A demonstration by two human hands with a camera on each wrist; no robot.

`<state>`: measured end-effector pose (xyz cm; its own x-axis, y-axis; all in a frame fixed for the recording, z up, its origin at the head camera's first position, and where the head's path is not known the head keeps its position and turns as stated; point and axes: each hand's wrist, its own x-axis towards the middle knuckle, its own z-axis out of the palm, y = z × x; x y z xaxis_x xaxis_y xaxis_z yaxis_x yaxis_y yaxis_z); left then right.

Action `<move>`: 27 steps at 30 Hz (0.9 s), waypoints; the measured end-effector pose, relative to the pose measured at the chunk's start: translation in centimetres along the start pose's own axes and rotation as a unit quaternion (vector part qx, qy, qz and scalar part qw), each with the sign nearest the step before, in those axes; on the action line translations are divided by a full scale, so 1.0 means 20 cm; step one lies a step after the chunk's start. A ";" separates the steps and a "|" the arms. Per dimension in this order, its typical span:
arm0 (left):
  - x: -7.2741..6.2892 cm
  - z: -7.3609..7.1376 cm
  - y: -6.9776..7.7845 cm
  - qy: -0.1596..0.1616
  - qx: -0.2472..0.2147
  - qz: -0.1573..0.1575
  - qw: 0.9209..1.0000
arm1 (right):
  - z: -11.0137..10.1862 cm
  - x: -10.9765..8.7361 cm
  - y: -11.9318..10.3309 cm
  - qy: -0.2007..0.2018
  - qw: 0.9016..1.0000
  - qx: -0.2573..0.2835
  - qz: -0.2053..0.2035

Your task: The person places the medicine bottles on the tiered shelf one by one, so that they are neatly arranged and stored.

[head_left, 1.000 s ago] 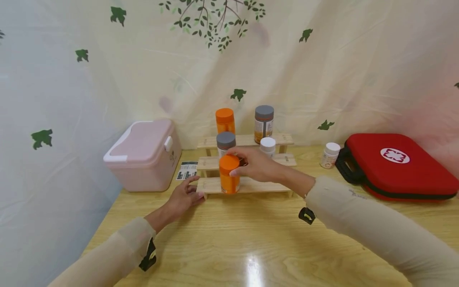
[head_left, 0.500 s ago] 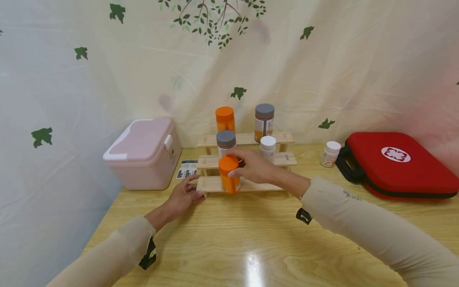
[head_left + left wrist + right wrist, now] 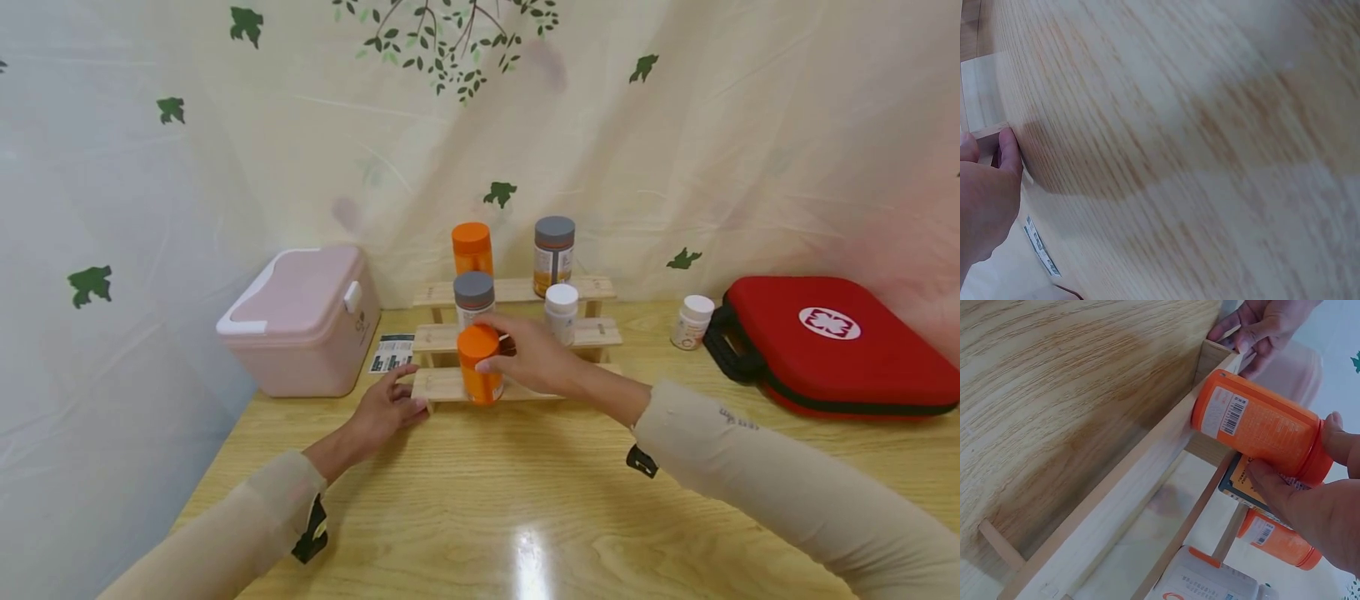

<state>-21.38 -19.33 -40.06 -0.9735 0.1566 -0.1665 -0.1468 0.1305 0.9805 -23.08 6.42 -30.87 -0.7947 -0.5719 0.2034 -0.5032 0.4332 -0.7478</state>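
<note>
On the front step of a three-tier wooden rack (image 3: 438, 385) is an orange bottle (image 3: 482, 379), leaning slightly. My right hand (image 3: 536, 354) grips it near its orange cap, thumb on the near side. A barcode label shows on this bottle (image 3: 1254, 425) in the right wrist view. My left hand (image 3: 382, 417) holds the rack's left end; in the left wrist view its thumb and finger pinch the board end (image 3: 990, 132). Behind, a grey-capped bottle (image 3: 474, 292) and a white bottle (image 3: 561, 312) stand on the middle step.
The top step bears another orange bottle (image 3: 472, 246) and a second grey-capped bottle (image 3: 553, 254). A pink box (image 3: 300, 333) and a printed card (image 3: 392, 353) lie left. To the right are a small white bottle (image 3: 692, 323) and a red first-aid case (image 3: 832, 358).
The orange bottle has tilted slightly, its cap a little to the left of its base. Both hands keep nearly the same places.
</note>
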 end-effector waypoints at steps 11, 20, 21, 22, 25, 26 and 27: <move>0.00 0.01 0.01 0.007 0.006 -0.004 1.000 | -0.10 -0.17 0.02 0.049 0.999 0.006 0.020; 0.00 0.01 0.00 0.009 0.007 -0.006 1.000 | -0.35 -0.44 0.13 0.085 0.994 -0.056 0.040; 0.00 0.01 0.01 0.008 0.008 -0.005 1.000 | -0.38 -0.47 0.14 0.090 0.993 -0.063 0.049; 0.00 0.01 0.01 0.010 0.004 -0.006 1.000 | -0.41 -0.50 0.15 0.095 0.991 -0.071 0.057; 0.00 0.01 0.01 0.010 0.003 -0.006 1.000 | -0.49 -0.58 0.17 0.112 0.986 -0.099 0.073; 0.00 0.01 0.00 0.011 0.002 -0.006 1.000 | -0.51 -0.60 0.18 0.119 0.984 -0.105 0.077; 0.00 0.01 0.00 0.012 0.001 -0.007 1.000 | -0.53 -0.62 0.19 0.126 0.983 -0.110 0.079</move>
<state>-21.44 -19.19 -40.02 -0.9756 0.1305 -0.1768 -0.1592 0.1348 0.9780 -18.73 22.60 -29.57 -0.9140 -0.3063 0.2660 -0.4053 0.6594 -0.6332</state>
